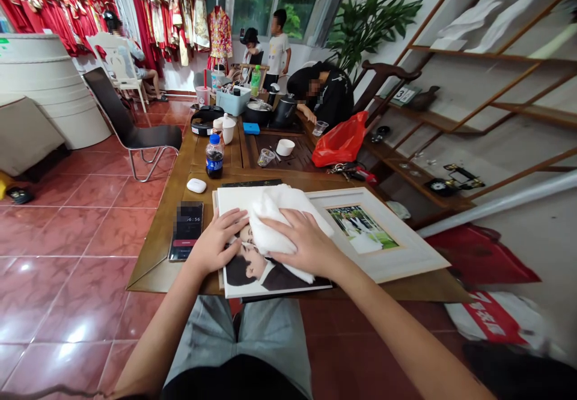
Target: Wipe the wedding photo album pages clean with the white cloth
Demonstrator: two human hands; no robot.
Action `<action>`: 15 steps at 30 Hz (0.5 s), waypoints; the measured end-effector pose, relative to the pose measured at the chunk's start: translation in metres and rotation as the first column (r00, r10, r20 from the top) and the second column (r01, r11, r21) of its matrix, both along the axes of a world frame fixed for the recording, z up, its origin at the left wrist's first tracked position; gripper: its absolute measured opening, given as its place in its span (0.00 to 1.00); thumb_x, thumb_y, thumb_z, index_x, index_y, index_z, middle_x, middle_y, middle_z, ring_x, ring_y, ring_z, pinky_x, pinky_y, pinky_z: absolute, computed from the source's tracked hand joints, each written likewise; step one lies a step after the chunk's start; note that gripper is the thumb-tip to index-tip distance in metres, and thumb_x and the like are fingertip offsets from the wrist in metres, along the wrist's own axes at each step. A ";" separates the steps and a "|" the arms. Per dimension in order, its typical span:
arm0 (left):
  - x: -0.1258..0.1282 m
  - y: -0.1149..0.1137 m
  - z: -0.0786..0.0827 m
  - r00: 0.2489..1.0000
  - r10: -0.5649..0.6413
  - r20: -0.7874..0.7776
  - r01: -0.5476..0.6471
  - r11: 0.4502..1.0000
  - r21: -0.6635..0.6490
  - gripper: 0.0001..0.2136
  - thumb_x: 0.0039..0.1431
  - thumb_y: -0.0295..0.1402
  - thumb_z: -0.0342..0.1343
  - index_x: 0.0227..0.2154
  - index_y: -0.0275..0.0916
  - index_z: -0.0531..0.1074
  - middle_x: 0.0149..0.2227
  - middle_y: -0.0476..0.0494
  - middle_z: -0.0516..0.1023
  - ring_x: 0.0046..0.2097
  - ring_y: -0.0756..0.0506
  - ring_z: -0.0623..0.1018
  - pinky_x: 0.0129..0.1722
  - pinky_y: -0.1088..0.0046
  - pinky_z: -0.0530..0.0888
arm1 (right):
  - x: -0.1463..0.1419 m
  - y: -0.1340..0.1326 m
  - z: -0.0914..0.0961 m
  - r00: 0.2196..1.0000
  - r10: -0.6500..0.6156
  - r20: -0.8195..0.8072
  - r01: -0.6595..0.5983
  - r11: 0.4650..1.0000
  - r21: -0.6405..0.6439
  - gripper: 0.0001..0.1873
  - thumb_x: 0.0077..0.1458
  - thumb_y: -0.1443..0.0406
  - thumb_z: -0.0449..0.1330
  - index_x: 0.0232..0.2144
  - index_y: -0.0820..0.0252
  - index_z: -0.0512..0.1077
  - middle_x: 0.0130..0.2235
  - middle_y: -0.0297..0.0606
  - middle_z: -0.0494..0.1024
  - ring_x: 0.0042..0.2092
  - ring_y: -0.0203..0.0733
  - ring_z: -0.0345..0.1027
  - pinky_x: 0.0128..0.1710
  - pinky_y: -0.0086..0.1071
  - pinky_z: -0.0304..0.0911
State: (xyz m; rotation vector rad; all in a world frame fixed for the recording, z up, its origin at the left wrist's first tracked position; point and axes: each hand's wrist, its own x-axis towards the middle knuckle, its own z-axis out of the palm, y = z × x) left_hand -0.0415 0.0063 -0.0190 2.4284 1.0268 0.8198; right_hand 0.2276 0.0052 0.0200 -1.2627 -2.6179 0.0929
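My right hand (pixel 306 245) presses down on a folded white cloth (pixel 273 223), which lies on a large glossy wedding portrait board (pixel 265 271). My left hand (pixel 220 241) rests flat on the board's left side, its fingertips at the cloth's edge. The print shows a couple's heads and a dark suit, partly hidden by the cloth and my hands. To the right, a white-matted framed wedding photo (pixel 374 238) lies flat, its left part tucked under the board. A phone (pixel 186 230) lies face up beside my left hand.
The wooden table (pixel 157 262) also holds a water bottle (pixel 214 157), a white earbud case (pixel 196 185), a teapot, cups and a blue tub. A person (pixel 322 93) leans over its far end. A red bag (pixel 340 140) lies at the right edge. Other people sit and stand beyond.
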 end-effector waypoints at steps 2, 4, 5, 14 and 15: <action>0.000 -0.001 0.001 1.000 0.004 -0.003 -0.004 1.000 -0.012 0.26 0.68 0.34 0.48 0.68 0.41 0.65 0.70 0.36 0.64 0.72 0.33 0.61 0.72 0.40 0.51 | 0.006 -0.025 -0.002 0.999 0.033 0.001 -0.033 0.999 0.010 0.38 0.58 0.51 0.64 0.68 0.46 0.64 0.59 0.50 0.70 0.60 0.59 0.62 0.59 0.53 0.57; 0.001 -0.002 0.003 1.000 0.011 -0.010 -0.011 1.000 -0.026 0.26 0.68 0.34 0.48 0.68 0.41 0.65 0.70 0.36 0.64 0.72 0.33 0.61 0.72 0.39 0.50 | 0.010 -0.048 -0.005 0.998 0.061 -0.004 -0.061 0.998 0.033 0.39 0.55 0.53 0.67 0.68 0.46 0.64 0.59 0.50 0.70 0.60 0.60 0.62 0.59 0.53 0.57; 0.001 -0.002 0.004 1.000 0.013 -0.013 -0.014 0.999 -0.032 0.26 0.68 0.34 0.47 0.68 0.41 0.65 0.71 0.37 0.64 0.72 0.33 0.61 0.72 0.39 0.49 | 0.013 -0.057 -0.006 0.998 0.068 -0.009 -0.068 0.996 0.050 0.40 0.54 0.54 0.67 0.68 0.47 0.65 0.59 0.50 0.70 0.60 0.60 0.62 0.59 0.54 0.56; 0.000 0.000 0.004 1.000 -0.020 -0.005 0.020 0.999 -0.036 0.26 0.69 0.35 0.47 0.68 0.40 0.64 0.71 0.37 0.63 0.73 0.33 0.59 0.72 0.40 0.50 | 0.027 -0.051 -0.011 1.000 -0.008 -0.003 0.008 0.998 0.055 0.40 0.55 0.51 0.66 0.68 0.46 0.65 0.58 0.50 0.71 0.60 0.61 0.63 0.58 0.53 0.58; -0.001 0.001 0.004 1.000 -0.025 -0.004 0.024 0.999 -0.035 0.26 0.69 0.35 0.47 0.68 0.40 0.64 0.71 0.36 0.62 0.73 0.33 0.59 0.72 0.41 0.50 | 0.027 -0.041 -0.011 0.999 -0.042 -0.004 0.042 0.998 0.043 0.39 0.56 0.50 0.65 0.68 0.46 0.65 0.58 0.50 0.71 0.60 0.61 0.63 0.58 0.53 0.58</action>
